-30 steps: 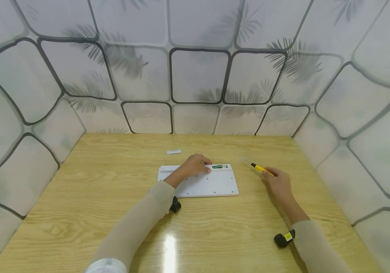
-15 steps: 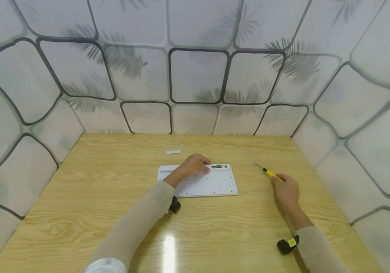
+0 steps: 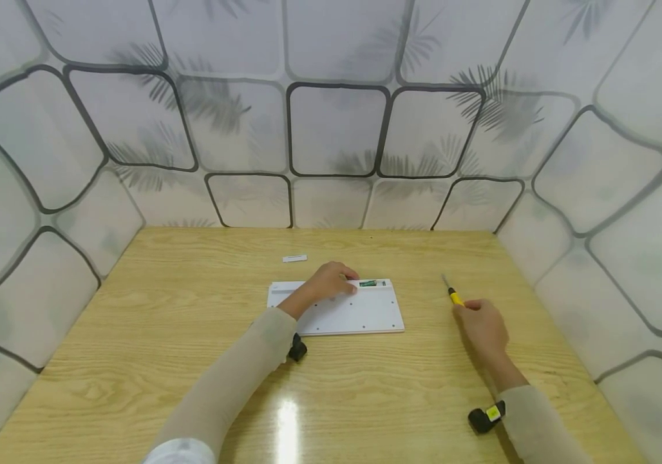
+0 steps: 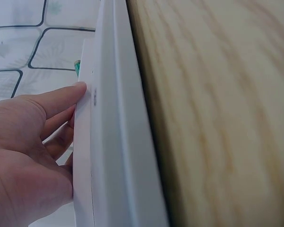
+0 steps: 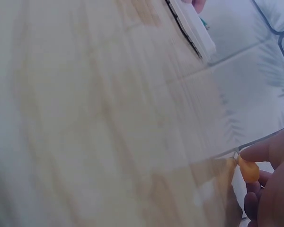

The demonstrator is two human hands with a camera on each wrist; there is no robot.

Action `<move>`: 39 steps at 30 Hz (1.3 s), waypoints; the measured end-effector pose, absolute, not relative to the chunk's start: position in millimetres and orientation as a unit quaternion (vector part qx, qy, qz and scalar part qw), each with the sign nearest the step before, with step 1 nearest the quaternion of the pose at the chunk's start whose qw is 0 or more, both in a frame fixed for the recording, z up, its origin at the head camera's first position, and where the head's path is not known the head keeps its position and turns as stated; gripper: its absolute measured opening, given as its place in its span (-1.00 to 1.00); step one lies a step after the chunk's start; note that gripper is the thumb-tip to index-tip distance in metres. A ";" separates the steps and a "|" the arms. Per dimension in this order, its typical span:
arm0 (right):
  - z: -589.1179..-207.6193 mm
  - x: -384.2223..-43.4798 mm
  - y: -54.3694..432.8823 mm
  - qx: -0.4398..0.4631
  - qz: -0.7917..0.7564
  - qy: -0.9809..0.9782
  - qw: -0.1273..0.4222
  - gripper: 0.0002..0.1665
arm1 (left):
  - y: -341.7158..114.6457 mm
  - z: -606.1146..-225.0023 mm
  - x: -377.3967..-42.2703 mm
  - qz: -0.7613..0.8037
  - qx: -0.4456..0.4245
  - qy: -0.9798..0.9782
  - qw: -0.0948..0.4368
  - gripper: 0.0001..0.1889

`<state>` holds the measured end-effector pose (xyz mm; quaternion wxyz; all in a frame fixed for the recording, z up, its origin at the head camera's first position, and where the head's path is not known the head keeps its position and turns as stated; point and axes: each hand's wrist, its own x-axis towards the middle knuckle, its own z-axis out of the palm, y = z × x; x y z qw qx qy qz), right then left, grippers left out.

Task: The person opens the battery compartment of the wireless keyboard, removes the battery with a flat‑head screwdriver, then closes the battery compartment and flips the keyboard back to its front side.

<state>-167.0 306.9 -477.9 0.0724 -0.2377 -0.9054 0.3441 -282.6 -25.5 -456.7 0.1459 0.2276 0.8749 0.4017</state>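
Note:
A white keyboard [image 3: 366, 312] lies face down on the table, its row of small screws showing. A green battery [image 3: 368, 283] sits in the open compartment along its far edge. My left hand [image 3: 328, 282] grips that far edge, just left of the battery; in the left wrist view the thumb [image 4: 68, 97] presses the keyboard's back and the other fingers are partly hidden. To the right of the keyboard, my right hand [image 3: 483, 328] holds a screwdriver [image 3: 455, 298] by its yellow handle, the shaft pointing away. The handle's rounded end [image 5: 249, 170] shows in the right wrist view.
A small white battery cover [image 3: 295, 258] lies on the wooden table [image 3: 192, 309] behind the keyboard. Patterned fabric walls [image 3: 337, 129] stand at the back and both sides. Black wrist cameras [image 3: 484, 419] hang at the sleeves.
My right hand has moved right, away from the keyboard, with the screwdriver, whose shaft has swung to point more straight away. The left hand and keyboard have stayed in place.

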 end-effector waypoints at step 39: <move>-475.5 -194.5 279.7 -0.066 0.429 -0.893 0.119 -0.41 | -25.5 -455.4 -280.3 0.398 0.225 0.879 0.137 -0.69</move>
